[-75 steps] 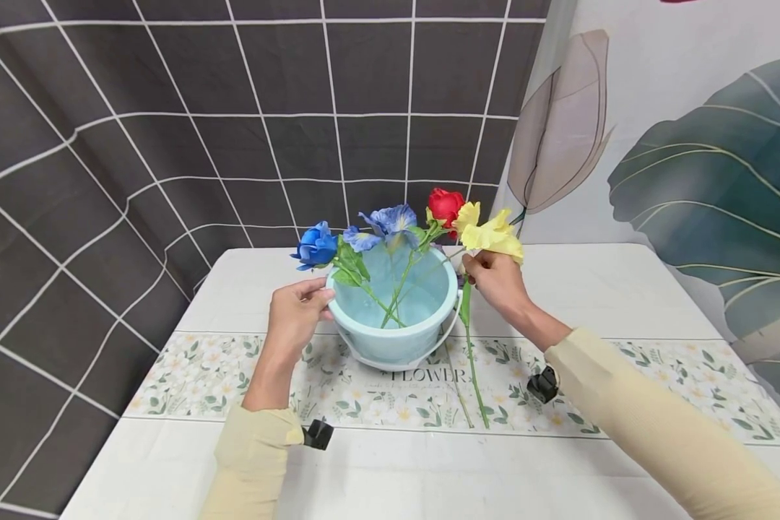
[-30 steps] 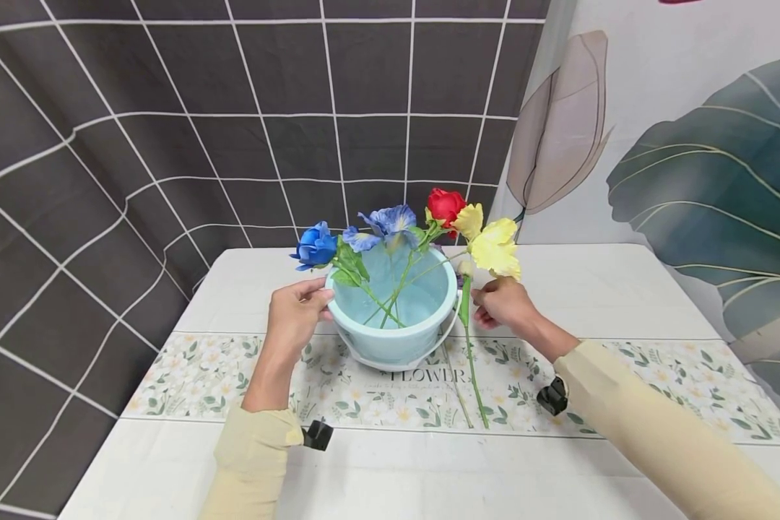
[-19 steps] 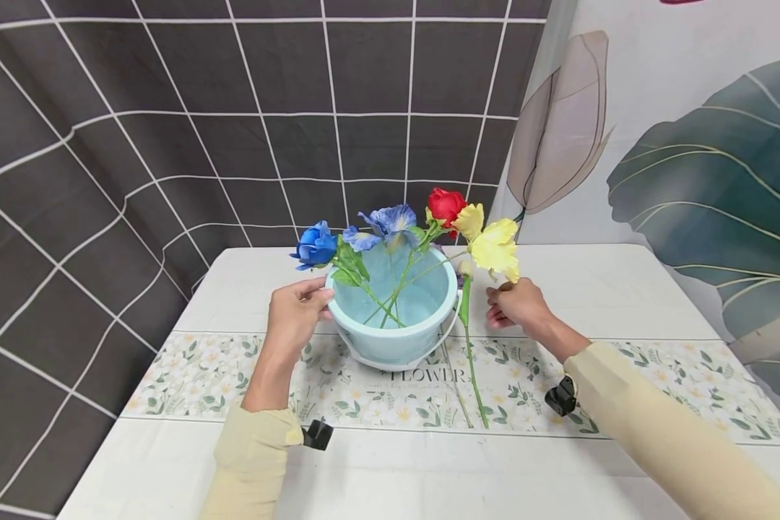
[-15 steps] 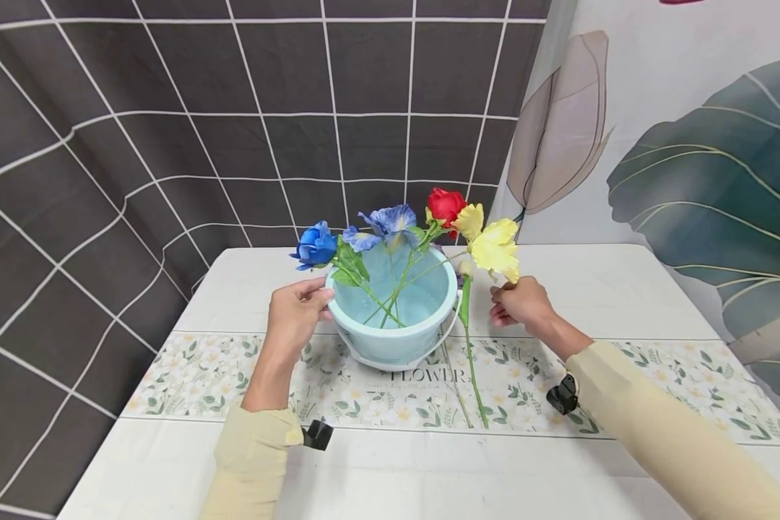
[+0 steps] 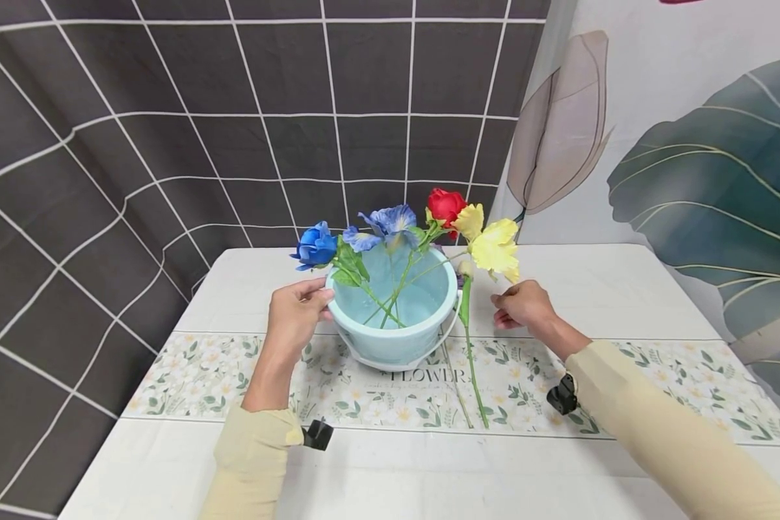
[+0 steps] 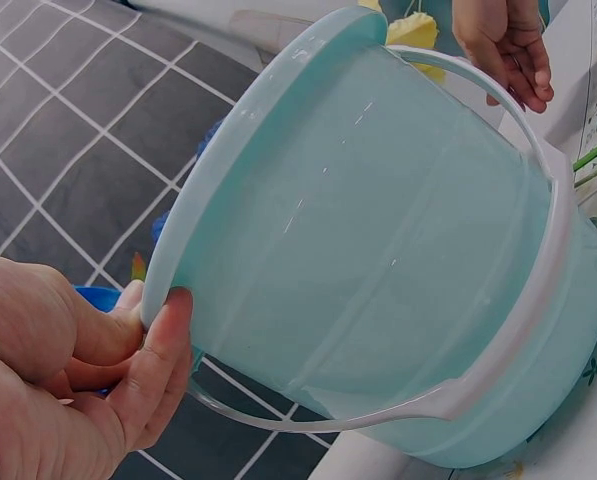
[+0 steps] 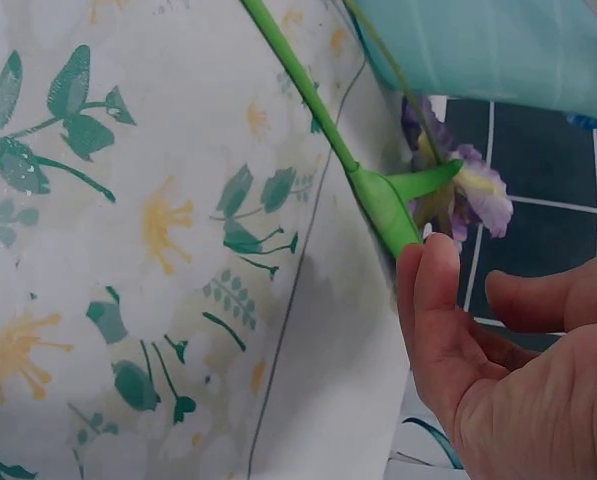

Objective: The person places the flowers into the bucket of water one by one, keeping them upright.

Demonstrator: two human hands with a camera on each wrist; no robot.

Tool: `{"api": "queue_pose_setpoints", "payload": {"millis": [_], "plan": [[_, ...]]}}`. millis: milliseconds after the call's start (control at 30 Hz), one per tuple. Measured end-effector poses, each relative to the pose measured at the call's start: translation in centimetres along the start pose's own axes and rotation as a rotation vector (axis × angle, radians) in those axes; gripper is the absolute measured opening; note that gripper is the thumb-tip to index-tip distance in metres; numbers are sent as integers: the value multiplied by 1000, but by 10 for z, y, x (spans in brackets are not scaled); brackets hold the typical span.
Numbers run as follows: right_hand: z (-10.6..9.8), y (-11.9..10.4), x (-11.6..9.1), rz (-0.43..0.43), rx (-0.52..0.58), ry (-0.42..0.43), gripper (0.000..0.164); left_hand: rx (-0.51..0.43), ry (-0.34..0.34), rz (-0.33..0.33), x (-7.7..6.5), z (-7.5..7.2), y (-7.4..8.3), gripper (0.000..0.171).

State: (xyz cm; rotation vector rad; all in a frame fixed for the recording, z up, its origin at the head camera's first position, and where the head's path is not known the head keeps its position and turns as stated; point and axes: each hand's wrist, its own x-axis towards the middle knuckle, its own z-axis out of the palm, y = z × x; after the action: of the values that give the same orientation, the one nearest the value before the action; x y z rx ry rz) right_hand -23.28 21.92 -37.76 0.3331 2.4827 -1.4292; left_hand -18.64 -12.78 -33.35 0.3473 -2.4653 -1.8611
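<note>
A pale blue bucket (image 5: 390,345) stands on the table, holding several artificial flowers: a blue rose (image 5: 315,245), a blue iris (image 5: 390,222), a red rose (image 5: 446,205) and a yellow iris (image 5: 495,249) that leans out to the right. My left hand (image 5: 292,318) grips the bucket's rim, thumb and fingers on either side of it in the left wrist view. Just below the yellow iris, my right hand (image 5: 525,303) hovers with loosely curled fingers and nothing between them. In the right wrist view a thumb-to-finger gap shows.
Right of the bucket lie a green-stemmed flower with a pale head (image 5: 466,270) and a purple iris (image 7: 483,195), largely hidden in the head view. The bucket's white handle (image 5: 456,318) hangs down in front. Dark gridded cloth (image 5: 364,87) hangs behind the table.
My right hand has let go of the yellow iris and drawn down and right, away from it. The iris now leans over the bucket's rim by itself. My left hand stays put.
</note>
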Motion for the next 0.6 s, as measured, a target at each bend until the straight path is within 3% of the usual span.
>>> {"api": "queue_pose_setpoints", "payload": {"millis": [233, 600], "plan": [[7, 2, 1, 27, 13, -21, 34, -3, 1, 0, 0, 0, 0, 34], [24, 8, 0, -3, 15, -52, 24, -1, -3, 4, -1, 0, 1, 34]]}}
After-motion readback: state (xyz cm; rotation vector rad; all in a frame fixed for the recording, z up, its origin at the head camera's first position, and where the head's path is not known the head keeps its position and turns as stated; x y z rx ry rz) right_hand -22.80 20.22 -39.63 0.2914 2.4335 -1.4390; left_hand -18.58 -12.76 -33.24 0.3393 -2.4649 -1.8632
